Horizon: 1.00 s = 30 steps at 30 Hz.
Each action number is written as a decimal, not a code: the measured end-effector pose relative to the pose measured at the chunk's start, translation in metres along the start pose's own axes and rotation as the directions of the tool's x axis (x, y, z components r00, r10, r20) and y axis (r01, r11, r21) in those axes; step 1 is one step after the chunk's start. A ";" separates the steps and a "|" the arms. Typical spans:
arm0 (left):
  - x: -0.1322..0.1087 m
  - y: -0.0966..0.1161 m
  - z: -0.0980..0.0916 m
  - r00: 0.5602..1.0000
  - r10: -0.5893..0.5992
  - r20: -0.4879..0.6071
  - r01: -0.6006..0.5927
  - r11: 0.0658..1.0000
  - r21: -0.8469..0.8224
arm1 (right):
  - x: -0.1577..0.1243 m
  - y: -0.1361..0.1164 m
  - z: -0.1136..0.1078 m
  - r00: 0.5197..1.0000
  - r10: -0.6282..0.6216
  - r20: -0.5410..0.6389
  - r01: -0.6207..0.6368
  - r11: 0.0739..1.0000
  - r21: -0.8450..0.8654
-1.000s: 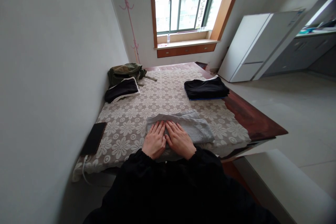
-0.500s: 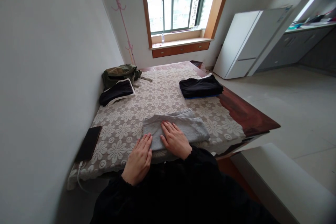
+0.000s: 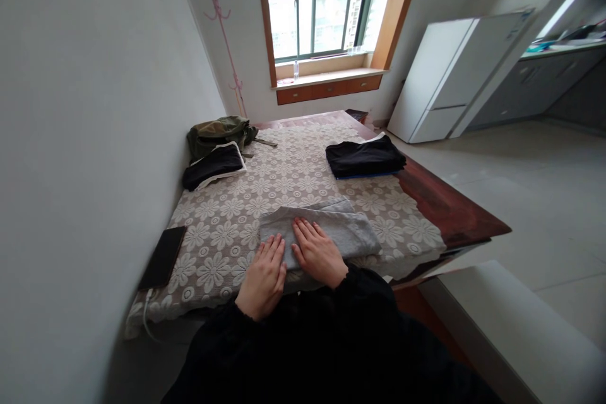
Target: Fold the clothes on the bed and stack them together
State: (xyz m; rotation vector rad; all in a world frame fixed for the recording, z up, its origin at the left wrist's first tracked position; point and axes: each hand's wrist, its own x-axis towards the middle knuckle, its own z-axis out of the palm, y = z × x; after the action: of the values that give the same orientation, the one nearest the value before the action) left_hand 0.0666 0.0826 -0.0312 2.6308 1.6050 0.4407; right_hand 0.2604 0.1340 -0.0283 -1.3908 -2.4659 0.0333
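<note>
A folded grey garment (image 3: 353, 231) lies near the front edge of the table, on a floral lace tablecloth (image 3: 284, 170). My left hand (image 3: 262, 276) rests flat on the garment's left end, its fingers stretched out. Flat on the middle of the same cloth lies my right hand (image 3: 318, 251), fingers extended and slightly apart. Neither hand grips the fabric. Part of the garment's near edge is hidden under my hands and sleeves.
A stack of folded black clothes (image 3: 364, 156) sits at the far right of the table. Along the left wall are a green backpack (image 3: 220, 131), a folded black-and-white garment (image 3: 215, 165) and a dark tablet (image 3: 163, 257) with a white cable. A white bench-like surface (image 3: 502, 309) stands at the lower right.
My left hand has slid a little to the right, further onto the grey garment and closer to my right hand. My right hand stays in place on the cloth.
</note>
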 end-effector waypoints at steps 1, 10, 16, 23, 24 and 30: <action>0.008 0.000 0.001 1.000 0.004 0.000 -0.004 1.000 -0.001 | 0.000 0.000 0.000 1.000 -0.003 0.001 0.003 1.000 -0.009; 0.053 0.002 0.013 1.000 -0.005 0.010 0.005 0.999 -0.033 | 0.000 0.000 0.001 1.000 -0.018 -0.010 0.017 0.999 -0.051; 0.022 -0.005 0.004 1.000 -0.004 -0.019 0.003 0.999 -0.039 | 0.000 0.001 0.001 1.000 -0.019 -0.006 0.019 0.999 -0.036; -0.019 -0.018 -0.022 0.999 -0.030 0.033 0.032 0.995 -0.093 | 0.000 0.000 0.002 1.000 -0.015 -0.014 0.014 1.000 -0.022; -0.022 -0.018 -0.023 0.999 -0.037 0.033 0.040 0.994 -0.098 | -0.001 0.000 0.002 1.000 -0.014 -0.013 0.014 1.000 -0.020; -0.038 -0.013 -0.022 0.995 -0.083 0.054 0.088 0.991 -0.103 | 0.000 0.001 0.002 1.000 -0.011 -0.005 0.011 1.000 -0.015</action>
State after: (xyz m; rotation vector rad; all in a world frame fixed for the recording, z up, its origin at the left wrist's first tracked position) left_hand 0.0337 0.0527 -0.0209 2.4658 1.6251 0.4400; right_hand 0.2607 0.1345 -0.0301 -1.3815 -2.4741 0.0090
